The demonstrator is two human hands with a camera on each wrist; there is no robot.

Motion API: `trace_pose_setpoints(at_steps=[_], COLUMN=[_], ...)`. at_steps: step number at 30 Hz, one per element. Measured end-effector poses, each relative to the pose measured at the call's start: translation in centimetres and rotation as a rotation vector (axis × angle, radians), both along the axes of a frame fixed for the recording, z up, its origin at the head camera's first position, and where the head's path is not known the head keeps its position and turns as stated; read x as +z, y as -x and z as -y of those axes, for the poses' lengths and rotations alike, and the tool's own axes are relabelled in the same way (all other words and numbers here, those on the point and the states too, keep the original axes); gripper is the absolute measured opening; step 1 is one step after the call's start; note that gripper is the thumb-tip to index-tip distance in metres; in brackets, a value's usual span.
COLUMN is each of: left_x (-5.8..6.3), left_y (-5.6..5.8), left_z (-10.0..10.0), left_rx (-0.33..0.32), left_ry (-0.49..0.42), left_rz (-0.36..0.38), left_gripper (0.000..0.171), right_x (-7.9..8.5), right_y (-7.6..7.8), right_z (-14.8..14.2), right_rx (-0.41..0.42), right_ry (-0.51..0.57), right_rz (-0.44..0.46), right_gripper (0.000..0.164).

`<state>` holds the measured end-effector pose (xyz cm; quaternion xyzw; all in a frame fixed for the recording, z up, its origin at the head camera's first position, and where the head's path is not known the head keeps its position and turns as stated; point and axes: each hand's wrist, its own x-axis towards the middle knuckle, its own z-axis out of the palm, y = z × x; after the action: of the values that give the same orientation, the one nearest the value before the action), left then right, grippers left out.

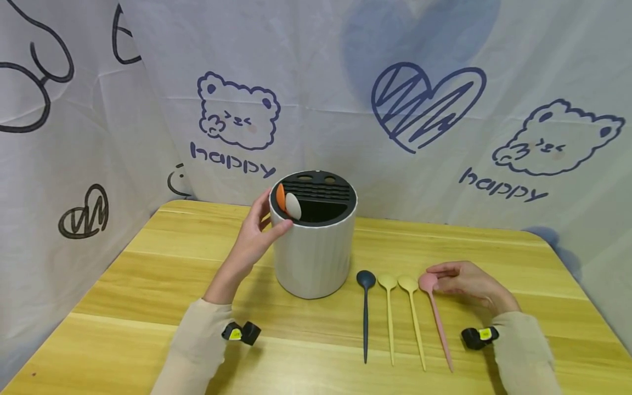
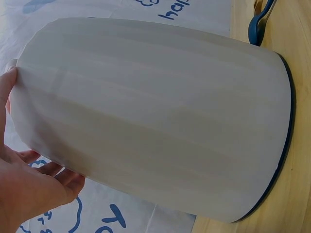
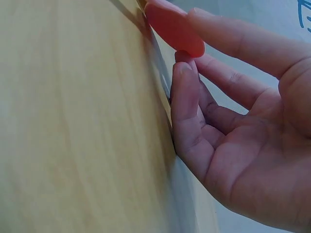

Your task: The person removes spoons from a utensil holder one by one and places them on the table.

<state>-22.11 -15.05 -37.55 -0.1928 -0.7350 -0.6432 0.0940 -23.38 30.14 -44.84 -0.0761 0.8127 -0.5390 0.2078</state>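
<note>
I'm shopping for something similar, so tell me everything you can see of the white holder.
The white holder is a cylinder with faintly fluted sides, probably plastic. Its black top has two small holes, several slots and a larger opening, with an orange piece and a whitish piece at its left. A dark band edges the base. It stands upright on the table, left of the navy spoon. The left hand grips it, thumb at the front rim.

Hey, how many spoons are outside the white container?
4, in a row right of the container: a dark blue spoon, a yellow spoon, a second yellow spoon, then a pink spoon pinched by the right hand.
</note>
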Motion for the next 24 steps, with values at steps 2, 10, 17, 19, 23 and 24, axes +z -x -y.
trace_pose_setpoints(at_steps=[2, 10, 17, 19, 23, 24], left_x=[-0.02, -0.11, -0.05, 0.01, 0.06, 0.07], left_y=[0.01, 0.1, 0.14, 0.1, 0.1, 0.11], left_z=[-0.01, -0.04, -0.05, -0.06, -0.07, -0.07], left_rx=[0.001, 0.007, 0.009, 0.01, 0.007, 0.006], left_ry=[-0.001, 0.0, 0.003, 0.005, 0.008, 0.007], left_rz=[0.0, -0.001, 0.002, 0.003, 0.004, 0.004], left_gripper=[0.08, 0.08, 0.079, 0.079, 0.079, 0.079], right_x=[0.0, 0.11, 0.03, 0.05, 0.09, 0.1], right_y=[-0.01, -0.18, -0.24, -0.26, -0.22, -0.2], right_z=[0.06, 0.31, 0.2, 0.17, 0.12, 0.12], right_rx=[0.004, 0.005, -0.041, -0.063, -0.082, -0.086], right_ry=[-0.021, -0.077, -0.111, -0.108, -0.099, -0.095], right_rz=[-0.017, -0.074, -0.082, -0.072, -0.053, -0.05], right_gripper=[0.057, 0.052, 0.048, 0.048, 0.048, 0.049])
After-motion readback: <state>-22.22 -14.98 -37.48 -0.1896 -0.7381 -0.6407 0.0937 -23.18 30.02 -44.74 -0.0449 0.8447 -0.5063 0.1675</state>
